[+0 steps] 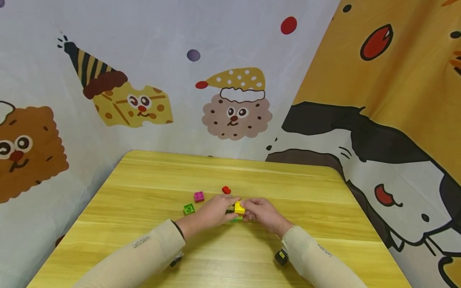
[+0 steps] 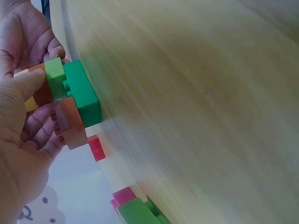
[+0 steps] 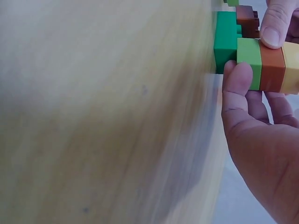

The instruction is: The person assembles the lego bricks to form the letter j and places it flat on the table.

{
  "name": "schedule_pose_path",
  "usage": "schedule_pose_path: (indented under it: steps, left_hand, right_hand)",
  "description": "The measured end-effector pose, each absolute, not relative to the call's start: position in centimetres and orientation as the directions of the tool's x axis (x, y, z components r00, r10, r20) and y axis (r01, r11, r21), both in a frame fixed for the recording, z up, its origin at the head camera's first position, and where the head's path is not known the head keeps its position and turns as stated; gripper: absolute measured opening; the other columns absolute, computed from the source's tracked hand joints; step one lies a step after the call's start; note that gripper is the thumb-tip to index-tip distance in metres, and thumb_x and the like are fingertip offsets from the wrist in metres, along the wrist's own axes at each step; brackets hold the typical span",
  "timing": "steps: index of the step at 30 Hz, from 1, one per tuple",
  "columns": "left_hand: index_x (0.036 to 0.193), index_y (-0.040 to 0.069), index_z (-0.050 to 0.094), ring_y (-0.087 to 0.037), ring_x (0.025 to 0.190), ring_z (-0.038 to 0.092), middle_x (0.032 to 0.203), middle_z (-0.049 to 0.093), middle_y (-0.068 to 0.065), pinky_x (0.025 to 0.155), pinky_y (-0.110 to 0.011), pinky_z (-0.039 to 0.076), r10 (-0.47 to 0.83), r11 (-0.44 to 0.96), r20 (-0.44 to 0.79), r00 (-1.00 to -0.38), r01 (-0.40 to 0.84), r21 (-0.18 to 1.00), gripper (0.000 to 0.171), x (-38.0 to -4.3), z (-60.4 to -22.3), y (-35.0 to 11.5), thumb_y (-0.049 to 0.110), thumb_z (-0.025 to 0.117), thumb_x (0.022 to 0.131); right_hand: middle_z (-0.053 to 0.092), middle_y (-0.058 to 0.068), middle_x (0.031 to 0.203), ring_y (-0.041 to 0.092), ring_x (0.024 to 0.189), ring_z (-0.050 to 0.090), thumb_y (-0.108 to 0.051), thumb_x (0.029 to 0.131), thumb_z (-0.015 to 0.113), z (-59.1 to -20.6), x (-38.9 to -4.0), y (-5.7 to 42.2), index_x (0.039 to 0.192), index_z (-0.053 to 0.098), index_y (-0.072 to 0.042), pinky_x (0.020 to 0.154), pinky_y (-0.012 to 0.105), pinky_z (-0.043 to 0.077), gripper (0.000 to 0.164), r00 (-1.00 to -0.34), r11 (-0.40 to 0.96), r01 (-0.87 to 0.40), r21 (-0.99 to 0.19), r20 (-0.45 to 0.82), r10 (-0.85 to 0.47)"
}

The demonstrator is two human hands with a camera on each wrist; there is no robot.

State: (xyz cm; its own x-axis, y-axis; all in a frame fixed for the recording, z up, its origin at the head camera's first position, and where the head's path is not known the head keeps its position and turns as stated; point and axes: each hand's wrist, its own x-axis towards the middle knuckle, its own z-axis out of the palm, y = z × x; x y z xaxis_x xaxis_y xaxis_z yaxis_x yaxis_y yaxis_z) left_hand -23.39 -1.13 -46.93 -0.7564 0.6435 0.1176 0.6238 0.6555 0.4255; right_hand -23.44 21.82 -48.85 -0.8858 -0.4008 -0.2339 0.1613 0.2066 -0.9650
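Observation:
A stack of toy building bricks stands between my two hands: a long dark green brick (image 2: 84, 93) at the bottom, then a light green brick (image 3: 249, 63), a brown brick (image 3: 272, 70) and a yellow brick (image 1: 239, 208) on top. Another brown brick (image 2: 72, 126) sits on the other end of the dark green one. My left hand (image 1: 216, 209) grips the stack from the left, its thumb pressed on the upper brown brick. From the right, my right hand (image 1: 265, 215) holds it, with a fingertip at the light green brick in the right wrist view.
Loose on the wooden table (image 1: 144, 172) lie a small red brick (image 1: 226, 190) beyond my hands, and a magenta brick (image 1: 199, 196) and a green brick (image 1: 189, 209) to the left. A cartoon-printed cloth (image 1: 151, 60) hangs behind the table's far edge.

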Motion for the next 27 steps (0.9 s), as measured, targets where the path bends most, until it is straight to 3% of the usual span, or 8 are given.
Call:
schedule_pose_path:
  steps: [15, 21, 27]
  left_hand:
    - [0.153, 0.005, 0.057, -0.026, 0.139, 0.063, 0.151, 0.064, -0.011, 0.113, -0.039, 0.055, 0.66, 0.633, 0.084, -0.747, 0.613, 0.473, 0.06, -23.61, -46.59, -1.57, 0.04, 0.068, 0.106]
    - [0.152, 0.005, 0.059, -0.025, 0.137, 0.065, 0.149, 0.066, -0.009, 0.111, -0.038, 0.056, 0.662, 0.634, 0.097, -0.743, 0.624, 0.456, 0.057, -23.56, -46.6, -1.46, 0.039, 0.068, 0.106]
    - [0.153, 0.008, 0.059, -0.024, 0.138, 0.063, 0.151, 0.066, -0.007, 0.112, -0.041, 0.055, 0.652, 0.649, 0.093, -0.752, 0.617, 0.445, 0.057, -23.55, -46.75, -1.49, 0.04, 0.069, 0.105]
  right_hand:
    - [0.078, 0.003, 0.109, 0.013, 0.092, 0.073, -0.041, 0.108, 0.064, -49.03, -23.55, 21.73, 0.129, 0.068, 0.004, 0.089, 0.032, 0.064, 0.05, -0.884, 0.196, 0.188, -0.962, -0.253, -0.394]
    - [0.075, 0.007, 0.121, 0.018, 0.103, 0.075, -0.051, 0.106, 0.063, -49.44, -23.46, 21.97, 0.14, 0.06, -0.001, 0.095, 0.037, 0.063, 0.061, -0.873, 0.208, 0.227, -0.951, -0.294, -0.39]
    - [0.073, 0.005, 0.121, 0.018, 0.098, 0.074, -0.042, 0.107, 0.066, -49.49, -23.3, 22.08, 0.15, 0.055, -0.003, 0.09, 0.036, 0.064, 0.059, -0.862, 0.19, 0.217, -0.957, -0.28, -0.423]
